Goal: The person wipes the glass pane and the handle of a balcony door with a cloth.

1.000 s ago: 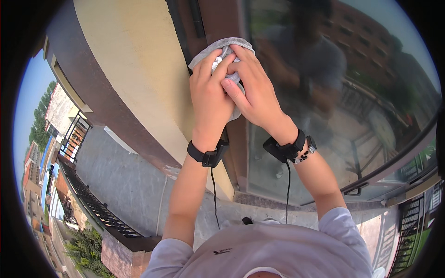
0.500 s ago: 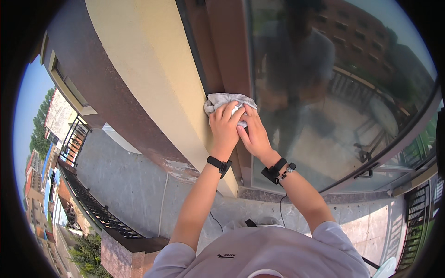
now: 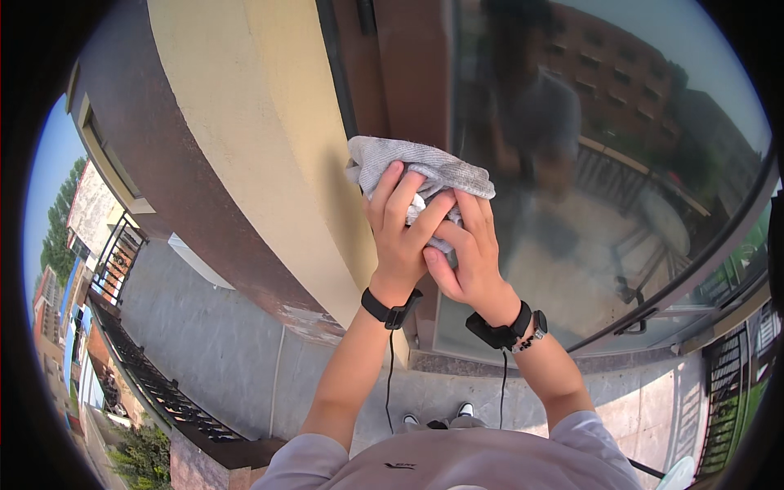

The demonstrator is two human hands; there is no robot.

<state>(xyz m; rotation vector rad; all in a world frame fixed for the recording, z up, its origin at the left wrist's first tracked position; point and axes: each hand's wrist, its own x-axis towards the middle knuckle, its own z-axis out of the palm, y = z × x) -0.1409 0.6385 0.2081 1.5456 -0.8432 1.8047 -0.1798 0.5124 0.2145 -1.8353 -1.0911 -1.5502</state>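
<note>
A grey ribbed cloth [image 3: 429,166], darkened with smudges in places, is bunched up in front of the brown door frame [image 3: 415,77]. My left hand [image 3: 400,249] holds it from below, fingers spread over its folds. Close against it, my right hand [image 3: 480,265] grips the cloth's right part, with its thumb near the left palm. White patches of the bundle show between the fingers. Whether the cloth touches the frame I cannot tell. Both wrists carry black straps with thin cables hanging down.
Right of the frame is a large dark glass pane [image 3: 563,220] with reflections and a handle low down. A cream wall edge [image 3: 253,106] stands to the left. Black railings [image 3: 155,367] border the grey paved floor [image 3: 204,318]. My shoes [image 3: 465,411] show below.
The cloth has come up and nearer to me, looking larger and more spread out. Both hands have moved with it, still holding it, and sit slightly farther apart.
</note>
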